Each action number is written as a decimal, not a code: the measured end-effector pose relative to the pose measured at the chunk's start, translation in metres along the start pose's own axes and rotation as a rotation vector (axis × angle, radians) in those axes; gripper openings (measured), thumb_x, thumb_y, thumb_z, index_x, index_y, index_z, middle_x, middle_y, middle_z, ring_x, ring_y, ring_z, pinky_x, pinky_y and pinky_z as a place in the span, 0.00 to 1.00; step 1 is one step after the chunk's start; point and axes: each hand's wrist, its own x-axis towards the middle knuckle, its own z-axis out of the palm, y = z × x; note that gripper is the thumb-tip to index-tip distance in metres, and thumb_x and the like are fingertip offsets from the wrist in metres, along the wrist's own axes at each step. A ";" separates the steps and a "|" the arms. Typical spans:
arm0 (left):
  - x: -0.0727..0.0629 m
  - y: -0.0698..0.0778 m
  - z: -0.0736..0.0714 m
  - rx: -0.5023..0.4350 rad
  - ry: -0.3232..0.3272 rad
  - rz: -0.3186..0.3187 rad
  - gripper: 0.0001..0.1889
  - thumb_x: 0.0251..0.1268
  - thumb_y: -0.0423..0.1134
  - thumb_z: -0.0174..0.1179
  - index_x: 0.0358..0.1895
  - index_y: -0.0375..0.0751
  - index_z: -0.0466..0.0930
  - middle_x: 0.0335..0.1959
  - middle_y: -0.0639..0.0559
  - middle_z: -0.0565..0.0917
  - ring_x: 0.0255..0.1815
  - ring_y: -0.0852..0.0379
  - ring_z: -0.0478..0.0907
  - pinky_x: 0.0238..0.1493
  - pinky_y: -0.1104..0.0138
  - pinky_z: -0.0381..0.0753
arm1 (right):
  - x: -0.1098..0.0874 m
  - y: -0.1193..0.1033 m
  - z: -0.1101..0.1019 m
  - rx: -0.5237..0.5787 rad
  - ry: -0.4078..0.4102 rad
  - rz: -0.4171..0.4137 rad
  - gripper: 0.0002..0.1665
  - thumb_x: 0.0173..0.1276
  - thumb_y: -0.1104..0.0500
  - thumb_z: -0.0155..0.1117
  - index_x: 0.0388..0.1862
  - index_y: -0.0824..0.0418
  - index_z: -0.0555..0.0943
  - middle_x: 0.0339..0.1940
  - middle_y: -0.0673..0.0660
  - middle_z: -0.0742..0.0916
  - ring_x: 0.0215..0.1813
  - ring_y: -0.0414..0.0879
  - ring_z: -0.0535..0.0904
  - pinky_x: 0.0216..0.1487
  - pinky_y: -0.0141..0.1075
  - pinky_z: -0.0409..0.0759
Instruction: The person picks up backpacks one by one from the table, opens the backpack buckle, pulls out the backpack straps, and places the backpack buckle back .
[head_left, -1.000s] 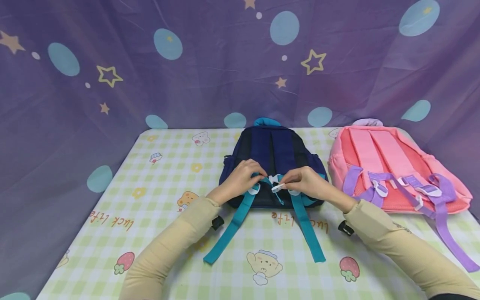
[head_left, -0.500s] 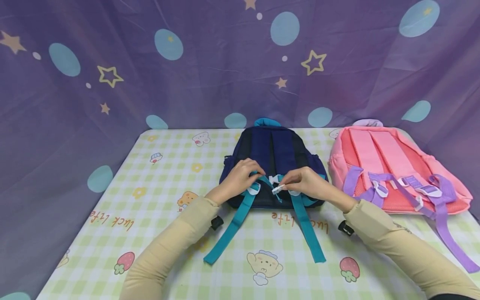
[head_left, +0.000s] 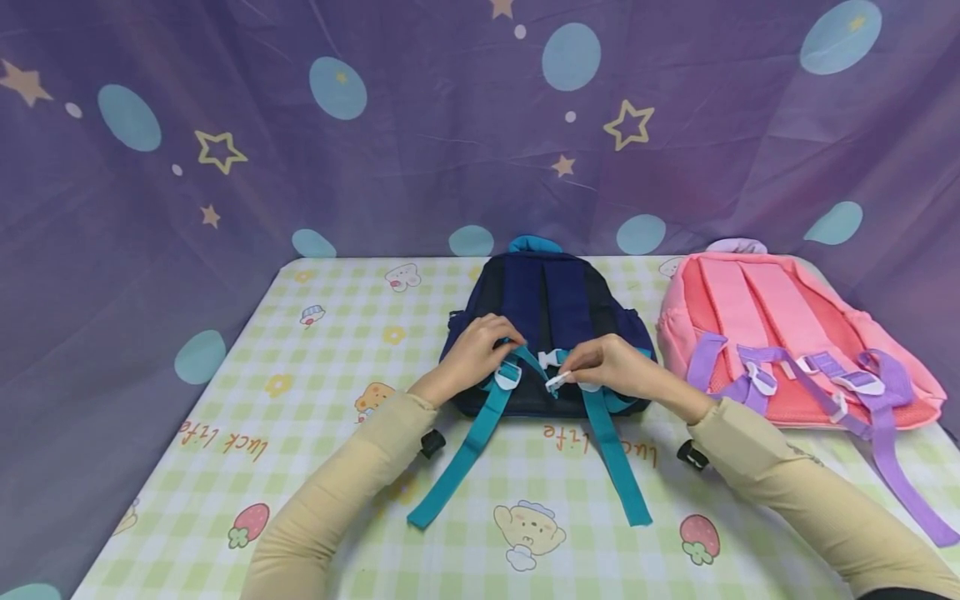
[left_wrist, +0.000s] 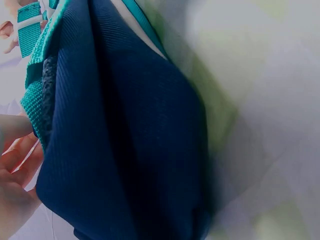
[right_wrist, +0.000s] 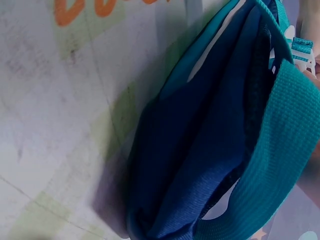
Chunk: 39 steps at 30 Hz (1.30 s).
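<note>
A navy backpack [head_left: 543,292] lies with its shoulder straps upward on the table. My left hand [head_left: 478,350] pinches a thin teal strap [head_left: 531,360] over the lower part of the bag. With thumb and fingers, my right hand [head_left: 613,365] pinches a white plastic buckle piece [head_left: 558,382] at that strap's end. Just behind it lies another white buckle piece [head_left: 550,359], apart from the first. In the left wrist view the bag's navy side [left_wrist: 130,120] fills the middle, and only part of the left hand [left_wrist: 20,175] shows.
To the right lies a pink backpack [head_left: 772,308] with purple straps [head_left: 888,467]. Two teal strap ends, a left one [head_left: 453,479] and a right one [head_left: 618,475], trail toward me over the checked tablecloth [head_left: 300,400]. A purple curtain [head_left: 450,167] hangs behind the table.
My left hand has shifted slightly up and left with the teal strap. The short tail hanging below the white buckle piece has become shorter. My right hand stays nearly in place.
</note>
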 end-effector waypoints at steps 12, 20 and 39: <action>-0.002 0.006 0.000 -0.016 -0.027 0.007 0.05 0.65 0.26 0.60 0.40 0.34 0.86 0.39 0.46 0.84 0.43 0.49 0.77 0.53 0.60 0.75 | 0.004 0.000 -0.009 -0.058 -0.115 -0.041 0.05 0.64 0.73 0.64 0.36 0.71 0.86 0.36 0.62 0.89 0.37 0.45 0.85 0.35 0.30 0.80; -0.003 0.013 0.002 -0.013 -0.062 0.026 0.06 0.67 0.27 0.60 0.41 0.35 0.85 0.41 0.46 0.83 0.45 0.49 0.77 0.54 0.61 0.73 | 0.008 0.002 -0.016 -0.072 -0.215 -0.041 0.07 0.63 0.73 0.63 0.39 0.71 0.86 0.39 0.61 0.89 0.35 0.42 0.80 0.33 0.30 0.77; -0.013 0.020 0.000 -0.051 -0.047 0.047 0.07 0.67 0.29 0.61 0.45 0.35 0.84 0.50 0.42 0.79 0.50 0.47 0.76 0.54 0.62 0.73 | 0.002 0.000 -0.018 -0.121 -0.163 -0.043 0.10 0.64 0.72 0.63 0.43 0.70 0.86 0.45 0.62 0.88 0.51 0.57 0.83 0.50 0.45 0.81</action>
